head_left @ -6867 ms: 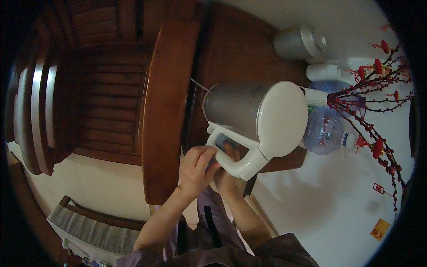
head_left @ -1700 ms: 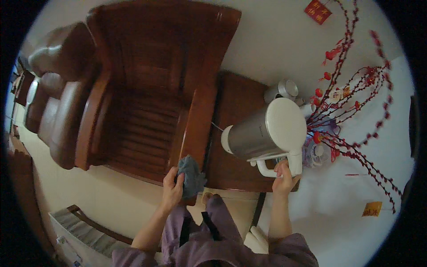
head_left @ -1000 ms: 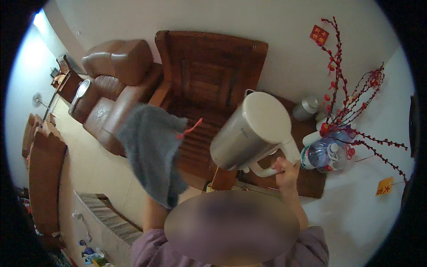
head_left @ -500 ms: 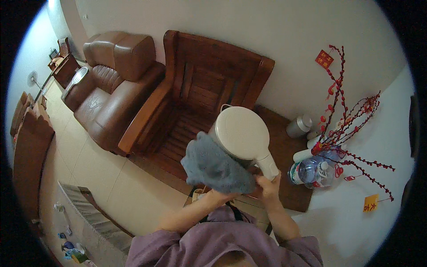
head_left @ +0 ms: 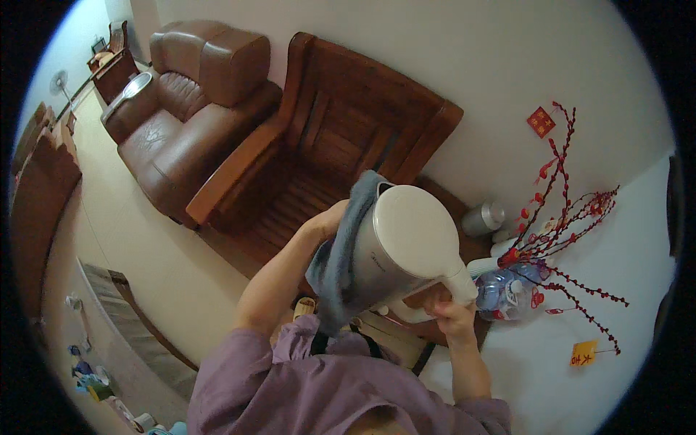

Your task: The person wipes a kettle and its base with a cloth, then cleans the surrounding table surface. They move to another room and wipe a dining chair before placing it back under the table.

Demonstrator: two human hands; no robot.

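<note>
A kettle (head_left: 413, 228) with a cream lid and a grey metallic body is held up in front of my chest, tilted. My right hand (head_left: 451, 316) is closed round its cream handle. Against the kettle's left side lies a grey-blue cloth (head_left: 335, 270), which runs from near the spout down past the lower body. My left hand (head_left: 332, 220) presses this cloth to the kettle from the left. Its fingers are mostly hidden behind the cloth.
Beyond the kettle stands a dark wooden chair (head_left: 362, 101), beside a brown leather armchair (head_left: 210, 94). On the low wooden table at right are a grey canister (head_left: 483, 219), a large plastic water bottle (head_left: 500, 297) and red decorative branches (head_left: 562, 181). A glass-topped table (head_left: 130, 326) stands lower left.
My left hand and the cloth have shifted from the kettle's near lower side up its left side toward the spout. The kettle has moved slightly right and tilted, showing more of its body.
</note>
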